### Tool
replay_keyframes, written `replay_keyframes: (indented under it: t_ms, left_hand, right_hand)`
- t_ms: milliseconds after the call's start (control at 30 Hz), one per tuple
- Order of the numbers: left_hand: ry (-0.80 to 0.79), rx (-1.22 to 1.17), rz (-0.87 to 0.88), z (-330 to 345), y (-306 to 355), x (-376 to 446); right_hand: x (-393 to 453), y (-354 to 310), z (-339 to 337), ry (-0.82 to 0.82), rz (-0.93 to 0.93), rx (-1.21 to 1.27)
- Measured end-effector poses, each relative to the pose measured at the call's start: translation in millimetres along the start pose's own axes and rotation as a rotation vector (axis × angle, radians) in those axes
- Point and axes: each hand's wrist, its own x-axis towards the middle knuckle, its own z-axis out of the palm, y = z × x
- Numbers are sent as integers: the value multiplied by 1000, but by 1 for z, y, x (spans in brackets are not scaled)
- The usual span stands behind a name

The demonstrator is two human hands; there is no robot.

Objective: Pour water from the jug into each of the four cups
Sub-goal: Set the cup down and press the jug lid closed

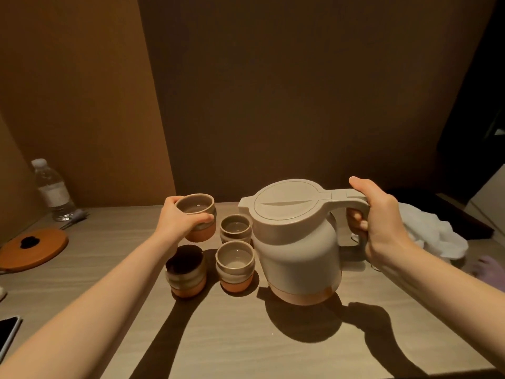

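Over at the far left of the pale wood-grain desk (pixel 246 337) lies a dark phone (pixel 8 335) at the near edge, with a round orange wooden coaster (pixel 35 250) behind it and a clear plastic water bottle (pixel 53 190) upright against the brown wall. My left hand (pixel 180 222) comes next, its fingers (pixel 203 218) wrapped around a small beige-and-terracotta ceramic cup (pixel 198 217) that I hold lifted off the desk; liquid shows inside it. Below it a second such cup (pixel 185 270) stands in my arm's shadow, its inside too dark to read. Just right of these, two more matching cups stand one behind the other, the far one (pixel 235 228) and the near one (pixel 235 265), both with pale interiors. Beside them sits the beige lidded plastic jug (pixel 297 242), upright on the desk, spout toward the cups. My right hand (pixel 382 222) has its fingers (pixel 356 220) closed around the jug's handle. Behind that wrist lies a crumpled white cloth (pixel 431 233).
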Motion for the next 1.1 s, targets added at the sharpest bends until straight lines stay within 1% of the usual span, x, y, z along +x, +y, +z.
replay_keyframes:
  t_ms: [233, 467, 600, 933, 1100]
  left_hand:
    - [-41, 96, -104, 7, -35, 38]
    - [-113, 256, -235, 9, -61, 63]
    - [-185, 270, -252, 7, -68, 71]
    - [-275, 317, -241, -8, -69, 69]
    - [-312, 287, -242, -10, -65, 58]
  right_hand:
    - [15, 13, 5, -34, 10, -5]
    - [27, 29, 13, -71, 12, -34]
    - [30, 36, 16, -60, 23, -46]
    - [24, 37, 15, -76, 34, -47]
    - [17, 33, 6, -62, 31, -53]
